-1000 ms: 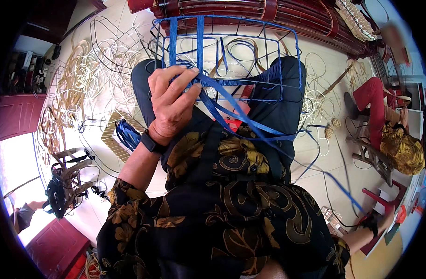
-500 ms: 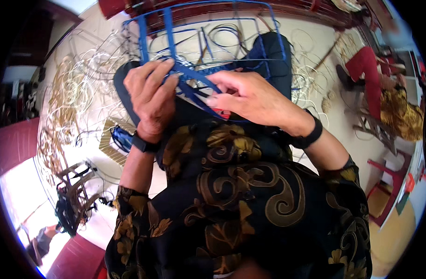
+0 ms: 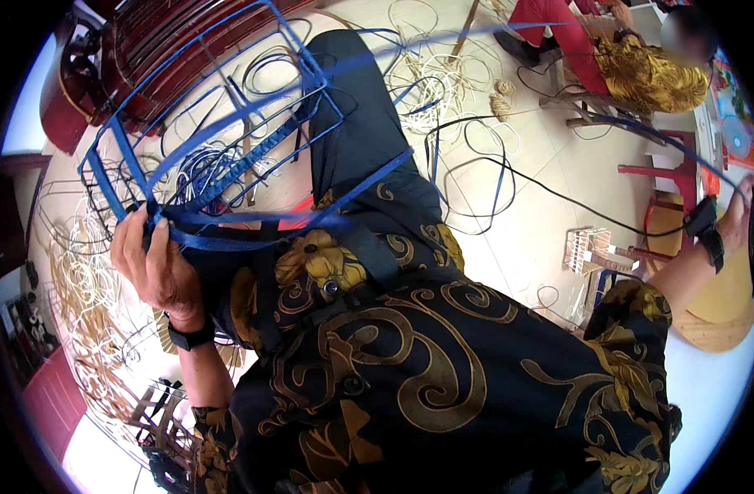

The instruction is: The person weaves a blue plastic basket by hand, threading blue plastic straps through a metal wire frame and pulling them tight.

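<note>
My left hand (image 3: 153,262) grips blue strapping at the lower left corner of a wire basket frame (image 3: 336,111), which is partly wrapped in blue and rests over my lap. Loose blue straps (image 3: 270,239) trail from that corner across my thighs, and some stretch to the right. My right hand (image 3: 735,214) is out at the far right edge, fingers bent round a blue strap (image 3: 694,152); its fingertips are small and near the dark rim of the picture.
A red wooden bench (image 3: 138,58) stands beyond the frame. Loose pale cane (image 3: 97,272) and cords (image 3: 496,177) lie over the tiled floor. A person (image 3: 640,74) in red trousers sits at upper right on a low seat. A red stool (image 3: 657,169) and small woven piece (image 3: 587,247) are at right.
My right hand has swung from the basket out to the far right with a strap. The view has turned, and my left hand stays at the basket's corner.
</note>
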Demonstrator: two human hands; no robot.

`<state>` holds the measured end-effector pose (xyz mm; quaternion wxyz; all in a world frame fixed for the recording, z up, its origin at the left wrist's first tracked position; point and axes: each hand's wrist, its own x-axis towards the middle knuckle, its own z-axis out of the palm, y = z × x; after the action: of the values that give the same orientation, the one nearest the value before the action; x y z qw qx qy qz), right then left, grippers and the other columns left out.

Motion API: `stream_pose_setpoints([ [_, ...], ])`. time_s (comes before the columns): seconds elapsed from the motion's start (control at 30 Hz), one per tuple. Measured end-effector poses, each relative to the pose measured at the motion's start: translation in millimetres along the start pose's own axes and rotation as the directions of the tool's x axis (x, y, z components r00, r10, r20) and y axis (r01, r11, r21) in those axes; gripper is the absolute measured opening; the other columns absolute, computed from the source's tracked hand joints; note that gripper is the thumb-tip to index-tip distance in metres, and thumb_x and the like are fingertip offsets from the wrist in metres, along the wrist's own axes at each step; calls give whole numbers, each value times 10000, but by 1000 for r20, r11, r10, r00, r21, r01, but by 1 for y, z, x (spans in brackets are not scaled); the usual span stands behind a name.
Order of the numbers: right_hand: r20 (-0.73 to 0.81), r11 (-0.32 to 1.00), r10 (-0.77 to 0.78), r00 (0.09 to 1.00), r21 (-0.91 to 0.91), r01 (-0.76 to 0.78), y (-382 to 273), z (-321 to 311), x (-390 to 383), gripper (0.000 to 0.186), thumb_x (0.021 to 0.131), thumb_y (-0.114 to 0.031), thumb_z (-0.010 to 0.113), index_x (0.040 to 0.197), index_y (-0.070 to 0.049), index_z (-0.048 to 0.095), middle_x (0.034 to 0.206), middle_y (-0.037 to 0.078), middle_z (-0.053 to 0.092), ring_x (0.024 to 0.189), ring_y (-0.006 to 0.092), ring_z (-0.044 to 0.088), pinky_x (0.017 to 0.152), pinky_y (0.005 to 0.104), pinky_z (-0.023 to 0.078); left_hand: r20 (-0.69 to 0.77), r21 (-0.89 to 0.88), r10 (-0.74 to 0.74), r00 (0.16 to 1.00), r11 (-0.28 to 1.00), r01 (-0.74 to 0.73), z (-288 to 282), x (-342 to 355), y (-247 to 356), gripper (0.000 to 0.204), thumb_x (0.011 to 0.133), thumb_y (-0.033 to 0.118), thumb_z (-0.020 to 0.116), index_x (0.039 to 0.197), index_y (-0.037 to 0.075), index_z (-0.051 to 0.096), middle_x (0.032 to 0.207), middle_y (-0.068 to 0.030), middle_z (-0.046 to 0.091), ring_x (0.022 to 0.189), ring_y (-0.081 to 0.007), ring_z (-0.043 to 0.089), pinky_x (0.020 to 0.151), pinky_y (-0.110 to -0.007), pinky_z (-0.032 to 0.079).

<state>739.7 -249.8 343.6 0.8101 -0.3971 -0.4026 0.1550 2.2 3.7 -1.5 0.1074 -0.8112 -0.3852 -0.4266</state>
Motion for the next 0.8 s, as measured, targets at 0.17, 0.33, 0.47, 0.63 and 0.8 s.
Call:
stream_pose_setpoints([
  [0.17,-366,-112,-116,923,-919,-378,6,-152,-36,272,994,-238,579,1179,-52,648,810,72,622,724,170,626,627,283,482,-38,-54,1,999,999,-3,2,4,2,228,787,-90,698,980,30,681,1124,-161,709,1081,-354,633,972,-467,469],
  [0.33,-650,-878,23,759,-376,-295,11,-208,-51,324,1024,-311,539,1190,-74,683,751,101,619,752,207,663,625,322,489,-16,-95,15,1000,995,-16,-3,9,3,228,761,-70,657,976,-1,688,1082,-179,717,1030,-364,658,946,-454,475],
  [0.47,-225,-516,286,931,-855,-48,157,-111,-58,356,1038,-312,531,1213,-50,697,1036,121,684,962,235,682,826,334,502,-81,-72,9,997,997,-15,1,8,-1,227,686,-6,729,901,47,678,1053,-119,716,981,-306,665,871,-435,464],
  [0.63,509,629,621,597,-777,9,289,242,-210,261,966,-168,617,1165,-12,685,1150,109,714,1054,206,673,928,318,509,-99,-21,10,995,1000,-12,-1,5,4,232,697,14,737,912,82,680,1057,-93,705,990,-292,662,884,-443,453],
  [0.8,887,835,364,283,-446,321,316,386,-298,314,912,-283,694,1083,-21,669,1026,188,705,912,349,698,765,410,566,-112,-32,1,994,999,-4,-1,6,3,230,693,16,733,907,78,673,1067,-90,698,990,-282,654,878,-440,455],
])
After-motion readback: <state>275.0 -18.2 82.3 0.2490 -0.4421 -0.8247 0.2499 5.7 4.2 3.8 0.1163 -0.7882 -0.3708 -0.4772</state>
